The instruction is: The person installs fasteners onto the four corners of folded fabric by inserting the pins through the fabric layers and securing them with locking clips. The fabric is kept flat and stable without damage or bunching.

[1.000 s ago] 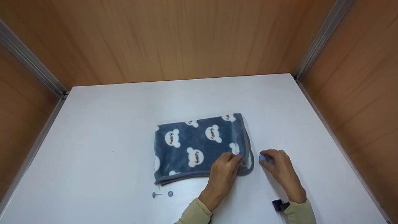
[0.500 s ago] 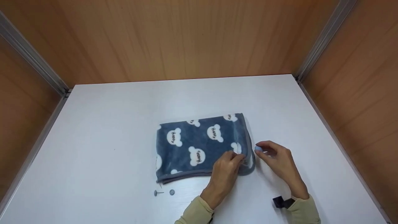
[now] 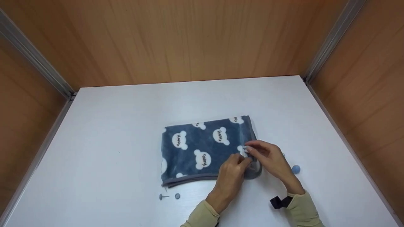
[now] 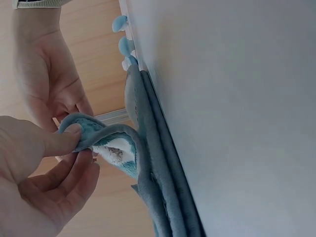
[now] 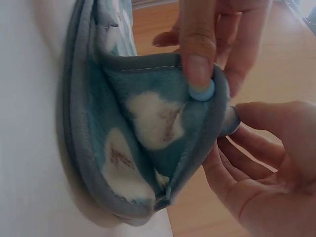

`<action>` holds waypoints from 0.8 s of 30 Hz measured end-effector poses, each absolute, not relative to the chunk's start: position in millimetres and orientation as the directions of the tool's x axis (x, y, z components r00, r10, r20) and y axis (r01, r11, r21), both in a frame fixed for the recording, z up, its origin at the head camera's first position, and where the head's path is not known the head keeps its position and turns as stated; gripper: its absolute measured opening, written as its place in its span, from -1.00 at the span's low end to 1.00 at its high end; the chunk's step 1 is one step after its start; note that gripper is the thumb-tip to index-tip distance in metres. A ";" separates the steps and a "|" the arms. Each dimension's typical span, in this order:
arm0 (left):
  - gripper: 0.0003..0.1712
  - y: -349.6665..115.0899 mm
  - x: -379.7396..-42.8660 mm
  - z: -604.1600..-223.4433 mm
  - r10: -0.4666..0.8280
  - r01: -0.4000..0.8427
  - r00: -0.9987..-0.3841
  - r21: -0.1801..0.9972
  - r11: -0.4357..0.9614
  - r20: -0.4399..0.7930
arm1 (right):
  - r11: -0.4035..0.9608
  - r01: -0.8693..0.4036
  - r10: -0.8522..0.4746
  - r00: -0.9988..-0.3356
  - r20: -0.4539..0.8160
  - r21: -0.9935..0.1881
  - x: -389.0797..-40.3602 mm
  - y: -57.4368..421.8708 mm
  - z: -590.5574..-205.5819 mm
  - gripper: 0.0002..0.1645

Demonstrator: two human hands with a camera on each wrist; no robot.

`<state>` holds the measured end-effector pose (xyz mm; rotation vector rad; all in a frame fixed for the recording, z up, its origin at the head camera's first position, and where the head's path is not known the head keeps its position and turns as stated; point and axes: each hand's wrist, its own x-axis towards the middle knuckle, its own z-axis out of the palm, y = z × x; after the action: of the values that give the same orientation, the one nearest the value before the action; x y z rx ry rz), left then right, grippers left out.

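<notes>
A folded blue plush blanket (image 3: pixel 206 157) with white bear-head prints lies on the table. My left hand (image 3: pixel 229 176) pinches its lifted near-right corner. In the right wrist view, the left thumb presses a round light-blue button-like piece (image 5: pixel 203 92) against the cloth inside the fold. My right hand (image 3: pixel 272 159) meets the same corner from the right. Thumb and fingers there pinch a small grey-blue cap-like piece (image 5: pixel 231 121) at the outer side of the blanket's edge. Whether the two pieces are joined cannot be seen.
A grey flat-headed pin (image 3: pixel 162 197) and a small grey disc (image 3: pixel 177 196) lie near the blanket's front-left corner. Right of the blanket is a blue round piece (image 3: pixel 296 169), with another partly behind the right hand. Wooden panels (image 3: pixel 189 41) enclose the white table (image 3: pixel 126 110).
My right hand has moved left from beside the blanket to its corner, carrying the small blue piece. A blue round piece behind it has come into view. The left hand keeps its hold.
</notes>
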<state>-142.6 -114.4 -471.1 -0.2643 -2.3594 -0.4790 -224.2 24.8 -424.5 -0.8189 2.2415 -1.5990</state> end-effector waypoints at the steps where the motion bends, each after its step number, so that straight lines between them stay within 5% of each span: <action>1: -0.77 -114.1 -142.5 -470.8 0.060 0.318 -0.729 0.261 0.911 0.682 | 0.232 -0.291 -0.594 -0.798 0.102 -0.928 -223.8 24.8 -425.5 -0.69; 24: -0.68 -114.2 -141.9 -469.1 0.062 0.327 -0.720 0.260 0.908 0.691 | 0.234 -0.389 -0.666 -0.732 0.145 -0.891 -220.4 26.6 -426.3 -0.69</action>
<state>-141.9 -114.2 -469.1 -0.2761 -2.3441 -0.4782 -220.4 26.6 -426.3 -0.9877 2.2438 -1.4985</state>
